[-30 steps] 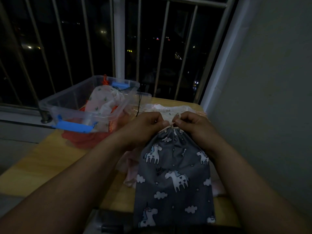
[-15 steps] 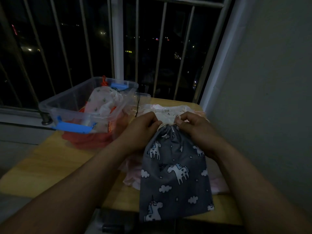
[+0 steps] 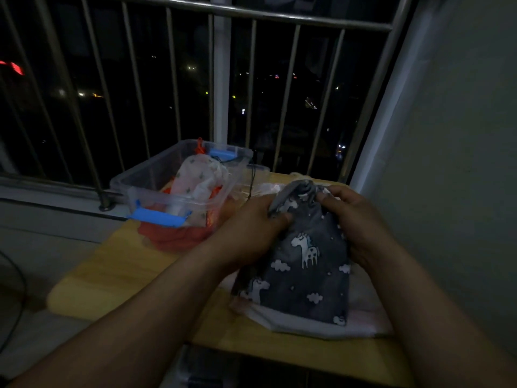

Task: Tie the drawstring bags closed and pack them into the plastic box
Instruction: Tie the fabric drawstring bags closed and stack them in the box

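A home balcony at night: metal railing [image 3: 173, 88], city lights beyond.

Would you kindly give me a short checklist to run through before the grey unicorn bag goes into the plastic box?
1. Neck of the grey unicorn bag gathered: ok, bunched at the top.
2. Knot tied: cannot tell, too dark and bunched to see.
3. Firm hold: ok, the left hand and right hand both grip the bag near its neck.
4. Plastic box open: ok, no lid on it.
5. Room in the box: ok, space shows beside the white patterned bag.
6. All bags done: not ok, pale bags lie under the grey one on the table.
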Tool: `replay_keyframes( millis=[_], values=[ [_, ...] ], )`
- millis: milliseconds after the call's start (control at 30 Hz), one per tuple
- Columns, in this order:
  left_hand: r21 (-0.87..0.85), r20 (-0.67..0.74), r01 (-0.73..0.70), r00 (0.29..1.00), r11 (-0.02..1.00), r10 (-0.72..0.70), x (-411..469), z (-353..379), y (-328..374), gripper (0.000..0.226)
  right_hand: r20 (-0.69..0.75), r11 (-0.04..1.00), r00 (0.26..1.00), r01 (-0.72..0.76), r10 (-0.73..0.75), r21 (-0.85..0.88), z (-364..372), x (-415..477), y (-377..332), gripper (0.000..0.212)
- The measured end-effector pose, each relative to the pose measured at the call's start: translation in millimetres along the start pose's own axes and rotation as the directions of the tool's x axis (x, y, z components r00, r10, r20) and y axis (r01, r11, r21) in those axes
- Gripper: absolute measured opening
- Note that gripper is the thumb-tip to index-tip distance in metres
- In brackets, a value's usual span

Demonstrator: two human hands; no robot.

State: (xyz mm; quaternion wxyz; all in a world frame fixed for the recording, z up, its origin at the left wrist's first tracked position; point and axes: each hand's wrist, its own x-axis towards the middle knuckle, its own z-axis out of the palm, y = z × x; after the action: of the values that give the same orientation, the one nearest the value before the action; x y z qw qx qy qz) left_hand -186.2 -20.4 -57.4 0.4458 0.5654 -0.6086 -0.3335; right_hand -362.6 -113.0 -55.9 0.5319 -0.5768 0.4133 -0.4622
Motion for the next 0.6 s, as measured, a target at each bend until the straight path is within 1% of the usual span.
replay_keyframes(
  millis=[33,67,133,167,200,267,333,400,433,467,500,533,567,600],
  values=[
    [0.025,-0.045,-0.047,0.998,0.999,0.048,-0.9,-4.7,7.1,0.014,0.024,0.999,1.0,0.008,-0.009,0.05,4.3,-0.8,-2.8,0.017],
    [0.014,-0.097,-0.087,0.991,0.996,0.088,-1.1,-14.1,16.2,0.015,0.043,0.994,0.999,0.01,-0.015,0.111,10.7,-1.1,-7.3,0.022],
    [-0.095,-0.185,-0.131,0.976,0.987,0.112,3.6,-34.6,34.5,0.018,0.058,0.976,0.998,-0.002,-0.01,0.216,18.7,1.2,-14.1,0.031],
    [-0.153,-0.223,-0.146,0.969,0.977,0.11,8.6,-46.3,41.5,0.02,0.063,0.97,0.998,-0.016,0.001,0.242,21.5,2.6,-15.8,0.034],
    [-0.193,-0.26,-0.165,0.959,0.967,0.112,15.0,-63.4,46.7,0.02,0.082,0.97,0.997,-0.035,0.015,0.242,28.6,6.1,-17.7,0.035],
    [-0.242,-0.317,-0.182,0.943,0.953,0.1,30.8,-87.4,55.5,0.019,0.085,0.982,0.995,-0.059,0.044,0.179,30.2,8.1,-14.5,0.033],
    [-0.216,-0.363,-0.156,0.929,0.964,0.069,41.6,-116.5,60.3,0.017,0.085,0.989,0.991,-0.114,0.106,0.094,36.3,8.9,-9.8,0.033],
    [-0.118,-0.382,-0.093,0.923,0.989,0.041,51.4,-142.0,60.2,0.012,0.1,0.985,0.981,-0.169,0.166,0.025,38.3,9.8,-1.5,0.035],
    [-0.02,-0.389,-0.027,0.921,0.999,0.017,55.6,-153.2,56.0,0.01,0.1,0.983,0.978,-0.184,0.184,-0.006,38.9,9.3,2.1,0.037],
    [0.127,-0.404,0.073,0.915,0.989,-0.016,59.7,-162.5,51.1,0.018,0.098,0.981,0.976,-0.191,0.193,-0.028,38.1,10.1,6.4,0.038],
    [0.299,-0.436,0.197,0.899,0.934,-0.05,62.9,-168.9,45.0,0.036,0.1,0.98,0.975,-0.196,0.199,-0.042,36.8,9.8,9.9,0.038],
    [0.438,-0.477,0.295,0.877,0.849,-0.058,63.8,-172.8,38.6,0.056,0.102,0.979,0.974,-0.199,0.204,-0.052,36.2,10.1,12.4,0.038],
    [0.513,-0.503,0.339,0.863,0.788,-0.043,62.9,-173.3,33.8,0.071,0.101,0.977,0.973,-0.203,0.209,-0.065,35.9,9.1,13.9,0.036],
    [0.537,-0.498,0.328,0.867,0.777,-0.022,63.5,-170.9,29.8,0.076,0.101,0.977,0.973,-0.2,0.207,-0.079,34.4,9.3,15.8,0.034]
  ],
)
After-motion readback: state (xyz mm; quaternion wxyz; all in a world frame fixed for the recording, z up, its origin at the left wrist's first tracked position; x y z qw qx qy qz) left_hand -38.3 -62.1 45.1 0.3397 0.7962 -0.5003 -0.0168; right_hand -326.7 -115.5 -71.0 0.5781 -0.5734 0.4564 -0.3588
